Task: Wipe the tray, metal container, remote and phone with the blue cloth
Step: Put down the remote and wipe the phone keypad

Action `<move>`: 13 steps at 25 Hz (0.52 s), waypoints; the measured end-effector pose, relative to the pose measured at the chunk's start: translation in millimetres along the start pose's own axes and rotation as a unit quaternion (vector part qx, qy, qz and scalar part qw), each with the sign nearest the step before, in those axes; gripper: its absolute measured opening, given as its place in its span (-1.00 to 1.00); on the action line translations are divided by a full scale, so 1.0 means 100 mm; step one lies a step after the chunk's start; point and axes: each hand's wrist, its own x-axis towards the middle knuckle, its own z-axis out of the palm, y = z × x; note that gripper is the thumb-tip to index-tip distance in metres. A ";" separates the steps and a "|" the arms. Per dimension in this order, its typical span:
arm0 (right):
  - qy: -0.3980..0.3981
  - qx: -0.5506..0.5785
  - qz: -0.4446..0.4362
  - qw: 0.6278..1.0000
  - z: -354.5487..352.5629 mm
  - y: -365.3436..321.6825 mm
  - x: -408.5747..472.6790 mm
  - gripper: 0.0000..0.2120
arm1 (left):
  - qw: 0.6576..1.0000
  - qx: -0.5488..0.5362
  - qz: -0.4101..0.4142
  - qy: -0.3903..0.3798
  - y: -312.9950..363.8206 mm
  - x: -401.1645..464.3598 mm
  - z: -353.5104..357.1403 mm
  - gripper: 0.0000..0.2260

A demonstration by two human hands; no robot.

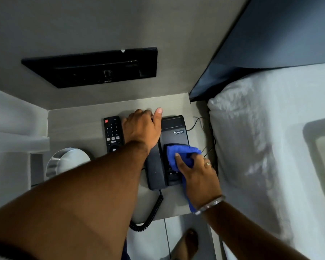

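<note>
The phone is being steadied by the left hand, fingers curled over its handset, while the blue cloth, gripped in the right hand, is being pressed onto the keypad.

Grey bedside table carries 3 things — remote, phone, metal container.

the brand word "beetel", with a small square logo before it, is printed on a light label on the upper face of the black phone. lower on the phone keypad a "7" and a star sign "*" can be read beside the blue cloth; the other keys are covered. on the remote rows of white number keys are seen, but they are too small and blurred to be read with certainty. on the dark wall panel a small mark is found, which is not legible.
</note>
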 end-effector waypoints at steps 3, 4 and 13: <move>0.020 -0.018 -0.056 0.998 0.09 -0.06 0.03 -0.34 | 1.000 -0.005 0.005 0.003 -0.01 0.00 0.01 -0.35; 0.024 -0.040 -0.073 0.996 0.08 -0.02 0.06 -0.33 | 1.000 -0.009 0.006 0.001 -0.01 -0.01 0.01 -0.36; 0.056 -0.016 -0.024 0.998 0.23 -0.13 -0.14 -0.34 | 1.000 0.002 0.014 -0.002 -0.02 0.01 0.01 -0.38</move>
